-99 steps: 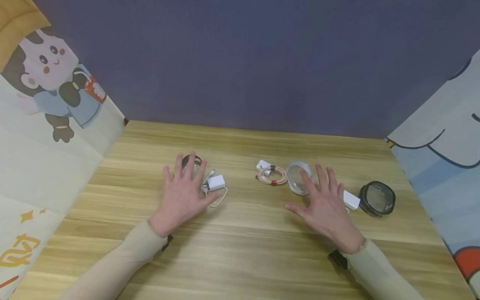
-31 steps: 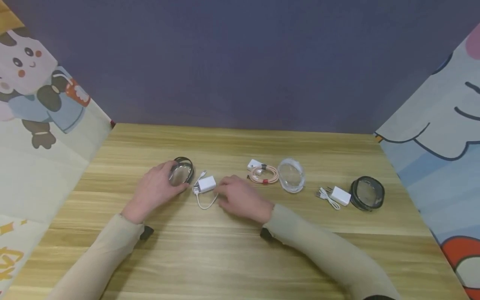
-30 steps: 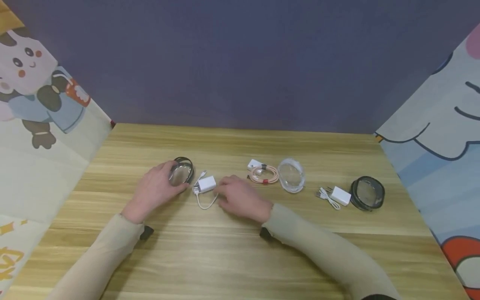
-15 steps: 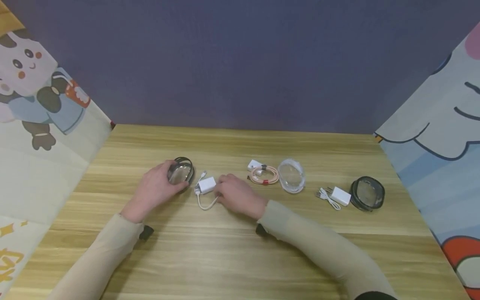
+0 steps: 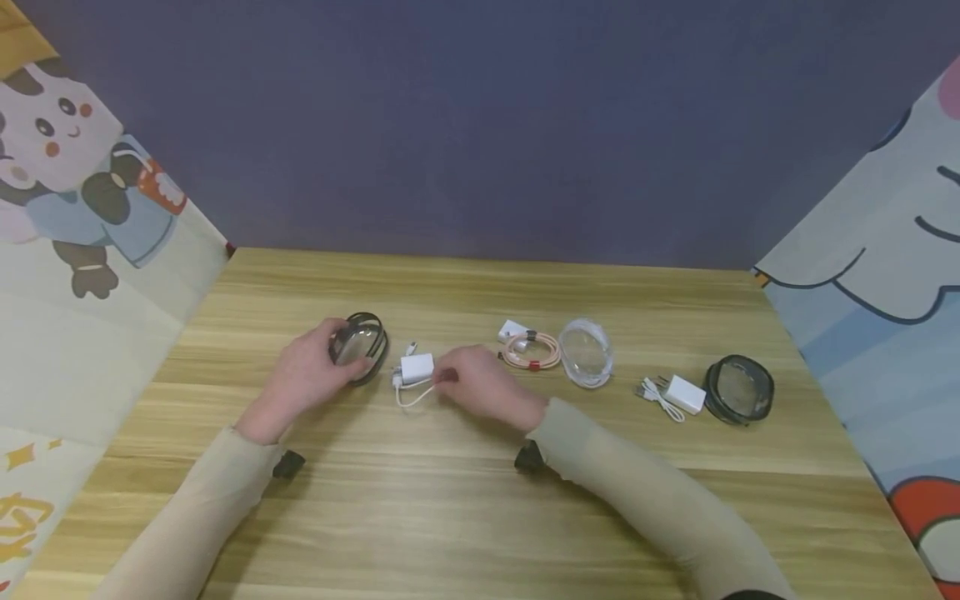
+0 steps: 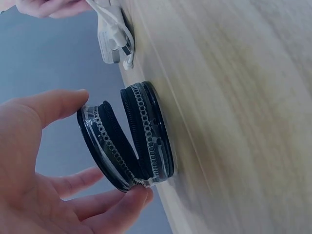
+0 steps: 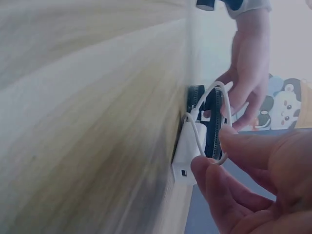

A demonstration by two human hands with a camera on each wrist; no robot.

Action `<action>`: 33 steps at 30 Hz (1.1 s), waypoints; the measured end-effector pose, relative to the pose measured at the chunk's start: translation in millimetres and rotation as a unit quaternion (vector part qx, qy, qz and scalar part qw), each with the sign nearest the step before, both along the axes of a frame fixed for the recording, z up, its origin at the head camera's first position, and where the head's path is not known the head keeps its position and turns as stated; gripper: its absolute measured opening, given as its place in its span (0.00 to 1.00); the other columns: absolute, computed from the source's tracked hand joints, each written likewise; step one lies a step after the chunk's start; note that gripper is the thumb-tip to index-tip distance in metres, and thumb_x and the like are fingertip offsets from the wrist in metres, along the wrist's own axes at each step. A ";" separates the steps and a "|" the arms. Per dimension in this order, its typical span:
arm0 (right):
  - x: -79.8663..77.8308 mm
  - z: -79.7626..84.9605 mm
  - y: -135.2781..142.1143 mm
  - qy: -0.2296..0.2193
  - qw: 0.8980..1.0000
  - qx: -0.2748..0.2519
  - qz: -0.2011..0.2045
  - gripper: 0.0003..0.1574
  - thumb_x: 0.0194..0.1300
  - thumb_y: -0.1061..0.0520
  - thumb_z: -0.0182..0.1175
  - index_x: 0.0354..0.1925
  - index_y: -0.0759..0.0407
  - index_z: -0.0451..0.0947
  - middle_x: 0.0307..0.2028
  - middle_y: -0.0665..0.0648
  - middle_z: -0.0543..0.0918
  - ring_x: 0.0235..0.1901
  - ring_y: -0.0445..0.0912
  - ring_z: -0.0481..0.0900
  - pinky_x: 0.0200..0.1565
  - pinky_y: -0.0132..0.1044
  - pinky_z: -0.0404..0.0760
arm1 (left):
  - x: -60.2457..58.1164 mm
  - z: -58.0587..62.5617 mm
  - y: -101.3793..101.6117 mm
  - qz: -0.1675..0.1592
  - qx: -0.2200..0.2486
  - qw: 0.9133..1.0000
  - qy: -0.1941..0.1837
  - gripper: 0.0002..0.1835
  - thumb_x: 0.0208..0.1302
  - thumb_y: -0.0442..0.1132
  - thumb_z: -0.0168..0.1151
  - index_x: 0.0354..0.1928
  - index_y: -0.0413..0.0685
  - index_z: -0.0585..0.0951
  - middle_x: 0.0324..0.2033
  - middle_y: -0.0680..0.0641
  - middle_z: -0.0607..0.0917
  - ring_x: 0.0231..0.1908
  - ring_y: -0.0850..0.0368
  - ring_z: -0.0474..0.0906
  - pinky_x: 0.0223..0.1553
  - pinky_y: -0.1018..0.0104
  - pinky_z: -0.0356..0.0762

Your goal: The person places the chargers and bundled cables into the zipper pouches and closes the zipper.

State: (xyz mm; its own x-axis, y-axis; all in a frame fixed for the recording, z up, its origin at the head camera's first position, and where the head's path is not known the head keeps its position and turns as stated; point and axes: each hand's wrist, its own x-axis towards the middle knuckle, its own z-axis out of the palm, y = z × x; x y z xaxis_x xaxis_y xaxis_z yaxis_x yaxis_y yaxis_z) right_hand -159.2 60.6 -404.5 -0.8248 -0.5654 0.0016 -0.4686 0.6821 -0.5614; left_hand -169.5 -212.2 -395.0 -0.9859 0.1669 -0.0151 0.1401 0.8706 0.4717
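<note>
My left hand (image 5: 303,371) holds a small clear round zip case with black trim (image 5: 363,342) on the table. In the left wrist view, the case is unzipped and gapes; the thumb presses one half while the fingers lie along its side and hinge. My right hand (image 5: 483,385) pinches a loop of white charging cable (image 7: 228,109) between thumb and fingertips. Beside that hand lies a white charger plug (image 5: 417,367), between the two hands. The cable's connector end (image 6: 117,36) lies against the plug in the left wrist view.
Right of my hands lie a coiled peach cable (image 5: 551,360) with a red tie, a white plug (image 5: 512,330) and a white-trimmed clear case (image 5: 588,381). Farther right are another white plug (image 5: 684,394), a white cable (image 5: 670,411) and a black-trimmed round case (image 5: 740,390).
Both hands were spread over the table at first. The left has taken hold of the case; the right has moved left, pinched the white cable and drawn its loop up slightly.
</note>
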 end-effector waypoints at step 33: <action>5.4 7.3 -6.1 0.012 0.973 0.161 0.165 0.09 0.60 0.64 0.66 0.36 0.50 0.86 0.33 0.47 0.74 0.33 0.41 0.71 0.37 0.29 0.75 | -0.4 -0.8 -5.9 0.000 0.000 1.000 -0.010 0.40 0.62 0.57 0.67 0.66 0.37 0.68 0.46 0.33 0.82 0.44 0.37 0.79 0.42 0.43 0.78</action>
State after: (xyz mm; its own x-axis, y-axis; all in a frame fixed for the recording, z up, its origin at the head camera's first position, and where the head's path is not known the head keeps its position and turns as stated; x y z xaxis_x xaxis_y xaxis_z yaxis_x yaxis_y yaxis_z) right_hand -153.8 54.5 -397.2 -0.6002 -0.7735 -0.2033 -0.7020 0.6314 -0.3294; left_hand -169.9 -218.1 -395.7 -0.9853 0.1676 -0.0346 0.1314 0.8706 0.4740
